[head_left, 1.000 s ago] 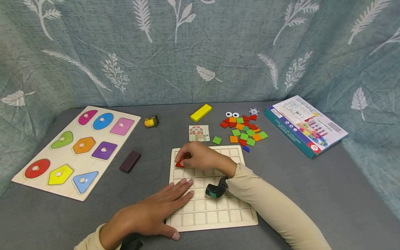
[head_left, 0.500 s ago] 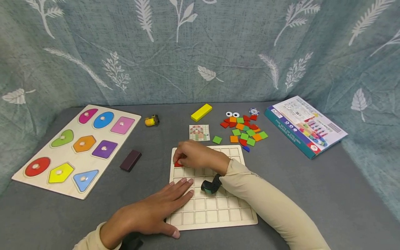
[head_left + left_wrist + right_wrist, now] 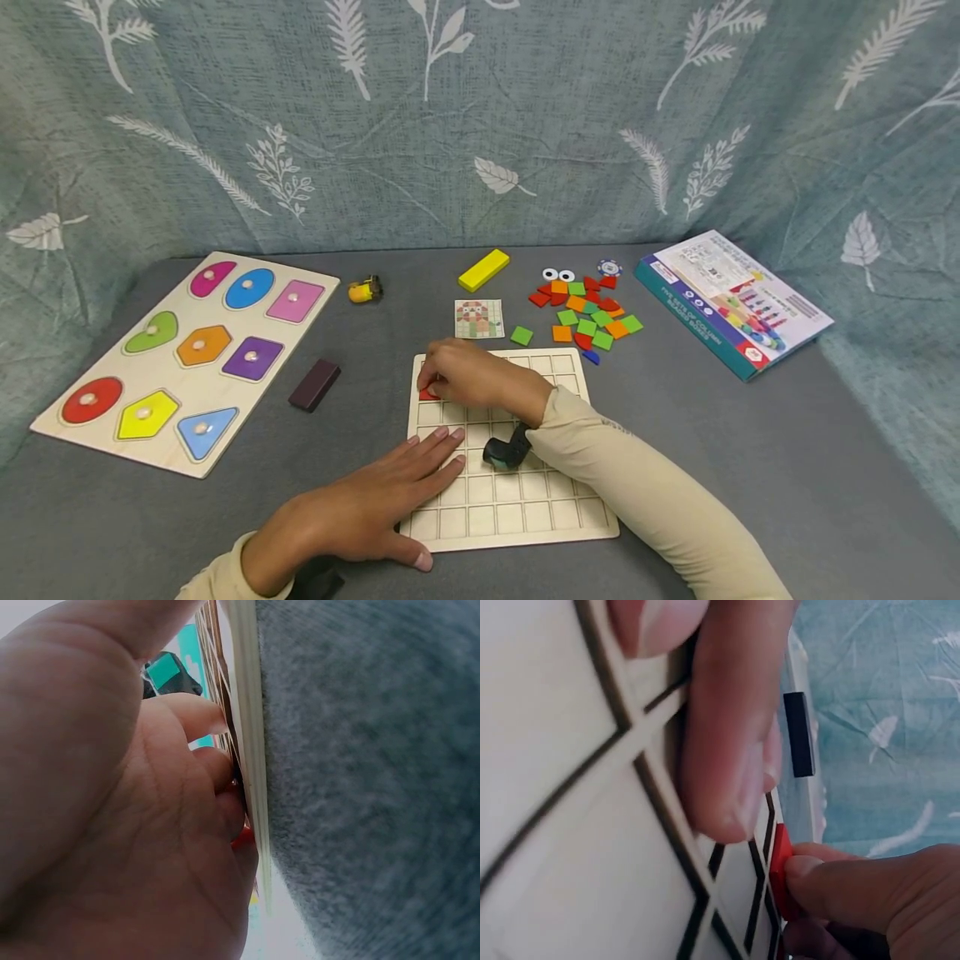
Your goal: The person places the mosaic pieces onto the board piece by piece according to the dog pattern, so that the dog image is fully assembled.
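Observation:
A pale wooden grid board [image 3: 510, 521] lies in front of me. At its far left corner my right hand [image 3: 476, 375] pinches a small red tile [image 3: 428, 395] between thumb and fingers, right at the grid cells. The right wrist view shows the thumb against the face of the tile, with the fingers partly hidden behind. My left hand [image 3: 367, 508] rests flat across the board's left edge, its fingers straight on the cells and its thumb near the front corner. That hand's fingers also fill the top of the right wrist view.
Behind the board lie a pattern card [image 3: 478, 319], a green tile [image 3: 521, 336] and a pile of coloured tiles [image 3: 587, 327]. A yellow block [image 3: 483, 270] stands farther back. Left are a dark block [image 3: 314, 386], a toy [image 3: 364, 290] and a shape-puzzle board [image 3: 192, 310]; right, a box [image 3: 735, 300].
My right hand has shifted slightly left with the red tile, which was tilted and now sits lower at the corner cells. The left hand stays put.

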`<state>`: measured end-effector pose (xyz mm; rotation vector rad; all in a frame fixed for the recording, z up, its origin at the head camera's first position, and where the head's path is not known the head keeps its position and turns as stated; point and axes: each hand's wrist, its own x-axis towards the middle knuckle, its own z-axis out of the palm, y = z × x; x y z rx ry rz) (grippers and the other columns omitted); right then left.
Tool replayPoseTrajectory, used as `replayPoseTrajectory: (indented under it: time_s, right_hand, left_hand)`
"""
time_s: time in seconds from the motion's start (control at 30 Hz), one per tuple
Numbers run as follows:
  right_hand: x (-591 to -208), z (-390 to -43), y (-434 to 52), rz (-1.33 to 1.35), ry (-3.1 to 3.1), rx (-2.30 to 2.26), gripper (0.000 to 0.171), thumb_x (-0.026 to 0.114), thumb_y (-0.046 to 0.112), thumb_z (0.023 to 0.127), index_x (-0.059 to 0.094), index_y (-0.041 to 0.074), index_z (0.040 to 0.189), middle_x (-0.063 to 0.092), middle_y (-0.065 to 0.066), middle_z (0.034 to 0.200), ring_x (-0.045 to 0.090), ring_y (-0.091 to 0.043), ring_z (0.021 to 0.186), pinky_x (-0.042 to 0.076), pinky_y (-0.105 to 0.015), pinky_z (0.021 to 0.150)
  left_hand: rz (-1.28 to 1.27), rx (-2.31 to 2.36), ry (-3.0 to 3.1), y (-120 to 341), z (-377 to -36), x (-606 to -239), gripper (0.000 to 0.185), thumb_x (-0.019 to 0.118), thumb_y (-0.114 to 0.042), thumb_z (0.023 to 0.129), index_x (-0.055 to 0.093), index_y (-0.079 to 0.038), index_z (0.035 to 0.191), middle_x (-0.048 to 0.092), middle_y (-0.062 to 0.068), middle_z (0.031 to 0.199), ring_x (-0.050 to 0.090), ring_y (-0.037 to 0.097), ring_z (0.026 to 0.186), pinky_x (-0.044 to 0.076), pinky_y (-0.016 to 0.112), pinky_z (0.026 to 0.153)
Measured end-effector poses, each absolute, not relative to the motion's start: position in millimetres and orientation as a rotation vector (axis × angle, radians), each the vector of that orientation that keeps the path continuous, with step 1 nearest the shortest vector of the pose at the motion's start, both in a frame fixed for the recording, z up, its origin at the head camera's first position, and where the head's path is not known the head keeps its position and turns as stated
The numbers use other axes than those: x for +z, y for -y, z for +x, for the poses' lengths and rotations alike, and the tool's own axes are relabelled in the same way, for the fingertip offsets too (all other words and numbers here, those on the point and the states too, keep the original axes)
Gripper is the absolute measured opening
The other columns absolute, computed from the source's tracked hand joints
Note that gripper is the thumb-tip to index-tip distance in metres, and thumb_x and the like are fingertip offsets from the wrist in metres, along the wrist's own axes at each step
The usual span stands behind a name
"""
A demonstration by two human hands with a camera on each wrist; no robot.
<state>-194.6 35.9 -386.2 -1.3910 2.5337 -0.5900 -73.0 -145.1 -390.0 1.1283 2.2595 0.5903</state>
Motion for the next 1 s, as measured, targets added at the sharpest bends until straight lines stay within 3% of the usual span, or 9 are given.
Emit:
replayPoseTrajectory:
  time_s: [0.23, 0.67, 1.0]
  right_hand:
    - [-387, -194, -38, -1.374, -2.547, -0.645, 0.016, 0.064, -0.001, 0.09, 0.076, 0.007, 0.096, 0.063, -0.005, 0.089, 0.056, -0.016, 0.081, 0.045, -0.027, 0.075]
    - [-380, -203, -69, -1.077, -2.639, -0.901, 0.018, 0.064, 0.005, 0.092, 0.074, 0.004, 0.107, 0.068, -0.005, 0.102, 0.06, -0.018, 0.097, 0.045, -0.03, 0.088]
    - [-381, -216, -106, -0.857, -2.694, -1.005, 0.018, 0.065, 0.006, 0.092, 0.073, 0.002, 0.108, 0.068, -0.007, 0.103, 0.059, -0.02, 0.089, 0.049, -0.031, 0.076]
  left_hand:
    - [1.11, 0.571, -2.263, 145, -73, -388, 0.098, 0.07, -0.052, 0.083, 0.019, -0.013, 0.156, -0.004, 0.002, 0.163, -0.006, 0.021, 0.147, 0.009, 0.048, 0.116]
    - [1.088, 0.487, -2.31, 142, -69, -379, 0.09, 0.066, -0.049, 0.087, 0.023, -0.009, 0.155, 0.001, 0.004, 0.163, 0.001, 0.021, 0.148, 0.015, 0.047, 0.115]
    - [1.028, 0.511, -2.244, 144, -67, -374, 0.081, 0.071, -0.03, 0.089, 0.027, -0.014, 0.155, 0.007, -0.007, 0.162, 0.005, 0.016, 0.147, 0.021, 0.044, 0.114]
